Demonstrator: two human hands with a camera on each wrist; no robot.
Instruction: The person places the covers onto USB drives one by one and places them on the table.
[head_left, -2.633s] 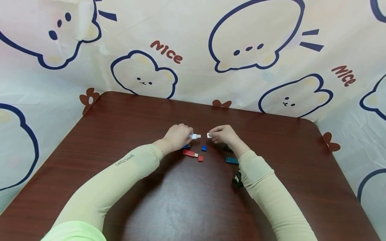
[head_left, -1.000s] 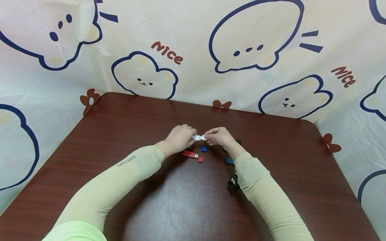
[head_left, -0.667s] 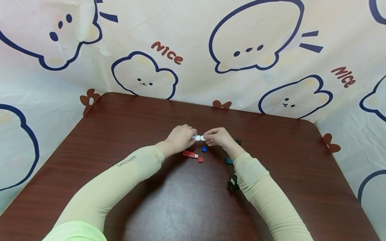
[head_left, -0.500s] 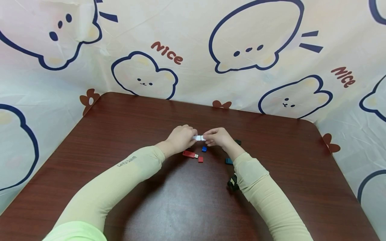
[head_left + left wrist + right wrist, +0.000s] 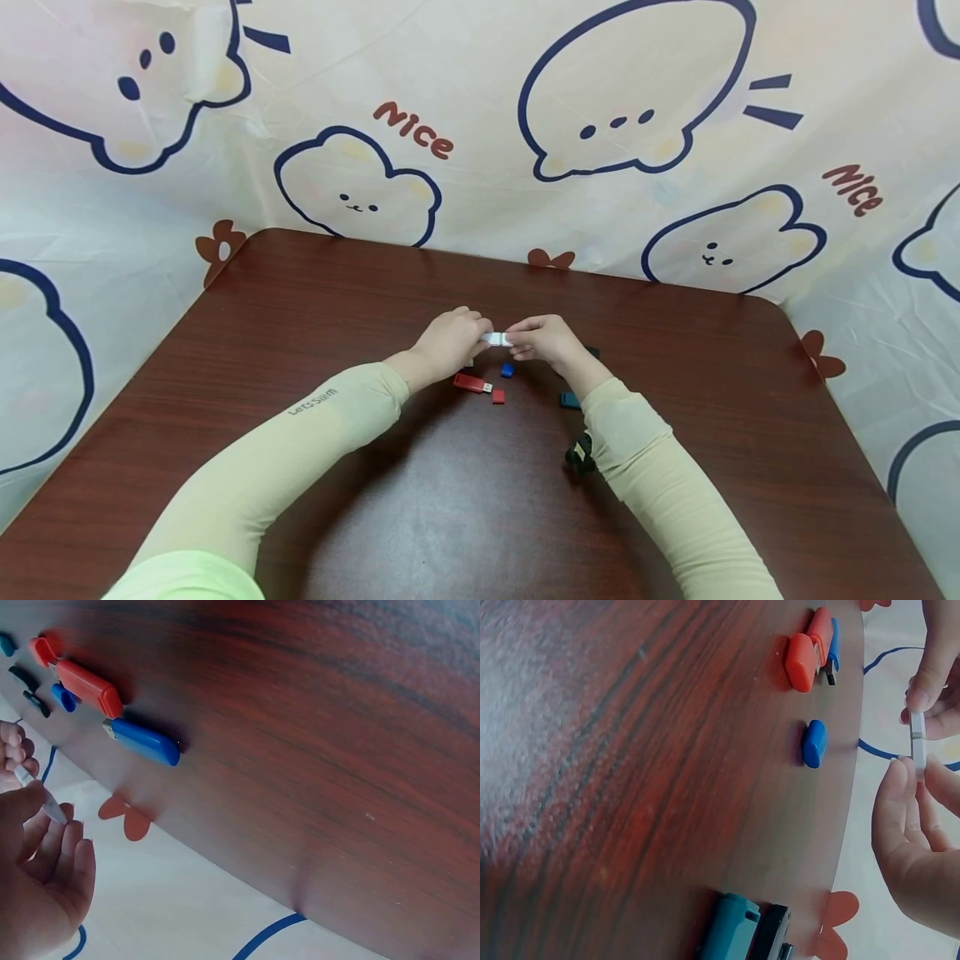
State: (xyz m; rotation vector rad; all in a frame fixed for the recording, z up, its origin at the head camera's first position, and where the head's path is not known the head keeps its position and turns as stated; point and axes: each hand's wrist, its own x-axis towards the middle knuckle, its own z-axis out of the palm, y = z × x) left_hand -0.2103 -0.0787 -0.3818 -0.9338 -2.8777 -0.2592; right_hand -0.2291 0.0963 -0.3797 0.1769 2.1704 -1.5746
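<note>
In the head view my left hand [image 5: 448,342] pinches a white USB stick [image 5: 492,339] above the table. Opposite it, my right hand [image 5: 551,342] holds the stick's white cap [image 5: 507,339] between thumb and fingers. Stick and cap lie in one line, end to end, with a thin seam between them; the metal plug is out of sight. A red USB stick [image 5: 471,383] with its plug bare lies below the hands, its red cap [image 5: 498,397] beside the plug. A blue cap [image 5: 507,370] is nearby. The left wrist view shows a blue USB stick [image 5: 146,742], uncapped.
A teal USB stick [image 5: 731,926] and a black one [image 5: 771,934] lie side by side near my right forearm. A black strapped device [image 5: 580,454] is at my right wrist. The brown table [image 5: 450,517] ends at a patterned curtain [image 5: 480,192].
The white stick and its cap were apart with the plug showing. My hands have come together, the cap has slid over the plug, and the gap has narrowed to a seam.
</note>
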